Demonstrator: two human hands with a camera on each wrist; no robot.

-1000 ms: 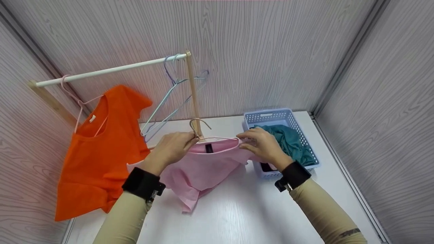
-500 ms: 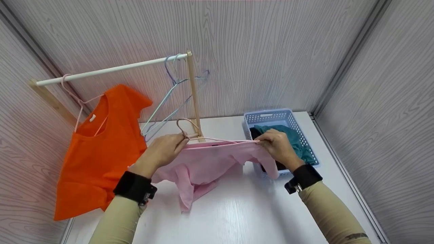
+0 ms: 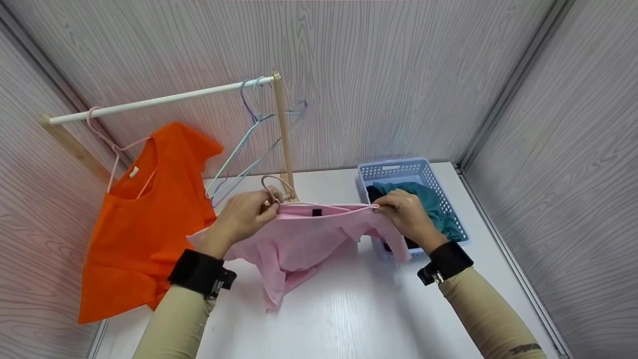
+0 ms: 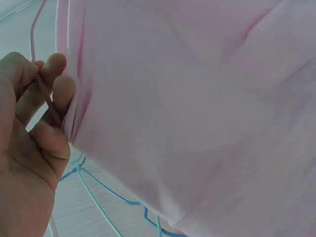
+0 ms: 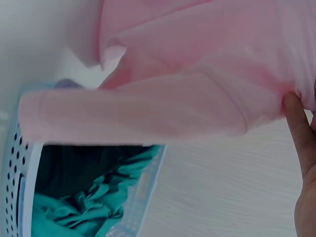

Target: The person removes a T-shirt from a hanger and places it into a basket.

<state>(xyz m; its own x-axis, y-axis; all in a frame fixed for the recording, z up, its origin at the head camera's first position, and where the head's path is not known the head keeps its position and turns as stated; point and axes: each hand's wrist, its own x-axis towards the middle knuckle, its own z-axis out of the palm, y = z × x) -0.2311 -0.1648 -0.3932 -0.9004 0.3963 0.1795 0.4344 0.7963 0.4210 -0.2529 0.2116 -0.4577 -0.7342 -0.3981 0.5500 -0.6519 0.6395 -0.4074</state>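
Observation:
A pink shirt (image 3: 304, 247) hangs between both hands, its neckline stretched sideways and a black label inside the collar. My left hand (image 3: 241, 217) holds a pink clothes hanger (image 3: 262, 184) just below its hook. In the left wrist view its fingers curl round the hanger wire (image 4: 32, 37) beside the collar edge. The hanger's arm runs along the neck opening toward the right. My right hand (image 3: 408, 214) pinches the shirt's right neckline corner; a sleeve dangles below it. In the right wrist view only part of that hand (image 5: 307, 187) shows.
On the left, an orange shirt (image 3: 149, 239) hangs from a rack with a white rail (image 3: 164, 99). Blue and purple hangers (image 3: 239, 147) hang near its right post. A blue basket (image 3: 394, 172) at the right holds teal (image 3: 423, 204) and black clothes.
My right hand has moved right, pulling the neckline wider. The left hand and hook have shifted left; the left fingers have since shifted round the hanger.

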